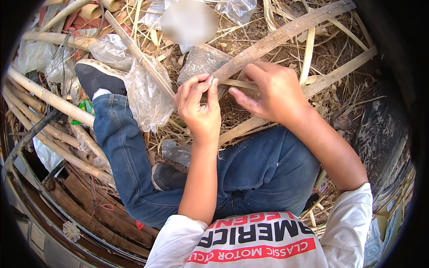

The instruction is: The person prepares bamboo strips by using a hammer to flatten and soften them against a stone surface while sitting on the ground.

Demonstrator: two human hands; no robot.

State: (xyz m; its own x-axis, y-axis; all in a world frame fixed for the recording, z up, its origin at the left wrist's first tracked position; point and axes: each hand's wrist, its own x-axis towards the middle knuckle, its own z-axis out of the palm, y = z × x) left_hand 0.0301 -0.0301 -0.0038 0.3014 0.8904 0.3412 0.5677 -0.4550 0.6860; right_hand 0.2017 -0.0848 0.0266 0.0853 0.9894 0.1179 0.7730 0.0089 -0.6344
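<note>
My left hand (199,102) is closed in a pinch, thumb and fingertips together at the near end of a thin bamboo strip (239,83). Just to the right, my right hand (273,91) has its thumb and fingers apart, with the strip running into the gap between them; no firm grip shows. Beyond both hands a long, weathered wooden pole (281,38) slants up to the right, its lower end close to my left fingertips. A rough grey stone block (203,63) lies behind that end.
My crossed legs in blue jeans (263,163) frame the near side. Bamboo poles (49,98) lie in a heap at left, beside crumpled clear plastic bags (149,94). Split bamboo lengths (342,71) cross the straw-strewn ground at right, near a dark board (380,129). A blurred pale oval covers the top centre.
</note>
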